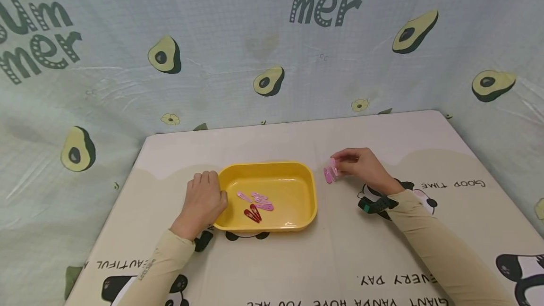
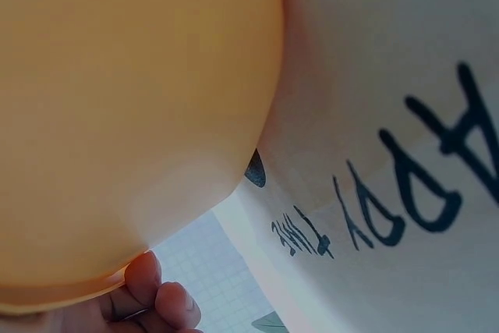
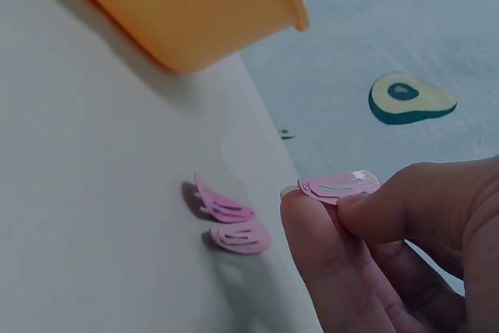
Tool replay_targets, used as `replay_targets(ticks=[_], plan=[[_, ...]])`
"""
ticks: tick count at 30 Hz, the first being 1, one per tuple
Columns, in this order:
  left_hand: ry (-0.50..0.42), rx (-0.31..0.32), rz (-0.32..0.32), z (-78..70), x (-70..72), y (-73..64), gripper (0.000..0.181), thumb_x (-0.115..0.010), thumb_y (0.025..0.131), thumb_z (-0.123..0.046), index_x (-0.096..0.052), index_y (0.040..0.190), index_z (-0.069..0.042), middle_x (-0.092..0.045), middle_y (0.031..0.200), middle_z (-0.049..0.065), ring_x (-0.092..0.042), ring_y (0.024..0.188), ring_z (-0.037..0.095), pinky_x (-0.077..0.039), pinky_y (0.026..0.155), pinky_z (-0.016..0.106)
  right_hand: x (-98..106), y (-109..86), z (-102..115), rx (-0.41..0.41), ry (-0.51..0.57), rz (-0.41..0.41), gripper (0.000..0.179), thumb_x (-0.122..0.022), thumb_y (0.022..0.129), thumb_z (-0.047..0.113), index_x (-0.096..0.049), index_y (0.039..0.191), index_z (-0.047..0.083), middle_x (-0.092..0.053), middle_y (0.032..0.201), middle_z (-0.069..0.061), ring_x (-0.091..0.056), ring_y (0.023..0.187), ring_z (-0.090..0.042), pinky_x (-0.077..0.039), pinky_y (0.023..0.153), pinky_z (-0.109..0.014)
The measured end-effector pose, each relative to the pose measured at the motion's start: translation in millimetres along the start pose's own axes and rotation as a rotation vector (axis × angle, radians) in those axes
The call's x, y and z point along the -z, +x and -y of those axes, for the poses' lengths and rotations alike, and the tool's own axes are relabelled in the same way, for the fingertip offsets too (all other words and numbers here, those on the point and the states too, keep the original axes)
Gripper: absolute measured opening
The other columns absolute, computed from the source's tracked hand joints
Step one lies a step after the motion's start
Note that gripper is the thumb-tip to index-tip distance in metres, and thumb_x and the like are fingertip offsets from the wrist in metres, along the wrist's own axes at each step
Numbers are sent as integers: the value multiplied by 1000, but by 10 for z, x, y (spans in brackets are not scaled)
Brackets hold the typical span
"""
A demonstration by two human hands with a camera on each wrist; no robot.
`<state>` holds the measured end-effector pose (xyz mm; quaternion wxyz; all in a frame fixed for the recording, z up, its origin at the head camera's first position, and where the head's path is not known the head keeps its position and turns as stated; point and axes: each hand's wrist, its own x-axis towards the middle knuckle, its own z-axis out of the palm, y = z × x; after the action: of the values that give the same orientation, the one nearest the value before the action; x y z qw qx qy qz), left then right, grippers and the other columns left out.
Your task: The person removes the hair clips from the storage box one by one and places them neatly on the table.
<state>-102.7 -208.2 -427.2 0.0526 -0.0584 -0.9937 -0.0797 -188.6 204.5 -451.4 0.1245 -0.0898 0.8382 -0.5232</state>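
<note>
My left hand (image 1: 204, 199) grips the left rim of a yellow tray (image 1: 293, 190); in the left wrist view its fingertips (image 2: 143, 274) curl at the rim. Inside the tray lie several pink snap hair clips (image 1: 264, 207) and two dark red hair clips (image 1: 251, 216). To the right of the tray, my right hand (image 1: 361, 165) pinches a pink hair clip (image 3: 343, 185) between thumb and finger, raised off the table. Below it, two more pink hair clips (image 3: 240, 237) sit side by side on the tabletop.
The tray stands on a table with a pale printed cover (image 1: 340, 259), showing pandas and lettering. Behind and beside the table hangs a light cloth (image 1: 221, 51) with avocado prints. The table's far edge runs a short way beyond the tray.
</note>
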Motion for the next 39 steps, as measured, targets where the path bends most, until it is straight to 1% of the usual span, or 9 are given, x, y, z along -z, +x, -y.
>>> replay_targets(ticks=[5,10,13,17,20,28,30,39], plan=[[4,-4,-8,-5,7,-4,15,-53,92,-12,-48,94,3,-42,80,12,-36,79,29,-26,73,36,0,-4,-59,-10,-19,-21,32,-67,97,15,-69,126,2,-74,116,-19,-71,86,-10,-59,79,-20],[9,-7,-14,-6,5,-4,15,-52,92,-12,-49,95,3,-43,80,12,-36,79,29,-26,72,36,-19,4,-116,-23,17,-16,31,-67,97,14,-69,125,1,-73,116,-20,-72,84,-8,-61,78,-22],[12,-8,-14,-9,-3,0,16,-53,92,-12,-49,95,3,-43,80,12,-36,79,29,-26,72,36,-30,12,-141,-15,41,-15,31,-68,97,13,-69,124,-1,-71,117,-21,-72,84,-6,-61,78,-23],[12,-6,-10,-14,-10,6,16,-53,91,-12,-49,96,4,-43,81,12,-36,79,29,-26,72,35,-32,10,-152,-3,36,-17,29,-68,97,13,-69,122,-2,-72,115,-21,-72,84,-5,-61,78,-22],[9,-3,-8,-11,-7,6,16,-52,91,-12,-49,96,4,-43,81,12,-36,79,29,-26,73,36,-37,1,-145,0,4,-19,28,-68,97,13,-70,121,-1,-72,114,-20,-72,85,-7,-60,77,-20],[5,5,4,-7,-4,11,18,-52,92,-12,-50,99,4,-44,82,12,-37,81,30,-26,74,36,-39,16,-132,1,-153,-54,22,-70,94,14,-74,115,6,-76,103,-13,-72,84,-11,-58,73,-20],[4,6,6,-6,-5,12,18,-52,92,-12,-50,99,4,-44,82,13,-37,82,30,-26,74,36,-39,25,-129,-7,-174,-60,22,-70,94,14,-74,114,7,-76,103,-13,-72,85,-12,-58,72,-21],[6,8,8,-1,-6,12,18,-52,92,-12,-50,98,4,-44,82,13,-37,82,30,-26,73,36,-43,30,-75,27,-293,-82,20,-71,92,15,-76,109,7,-76,100,-12,-68,85,-18,-54,73,-24]])
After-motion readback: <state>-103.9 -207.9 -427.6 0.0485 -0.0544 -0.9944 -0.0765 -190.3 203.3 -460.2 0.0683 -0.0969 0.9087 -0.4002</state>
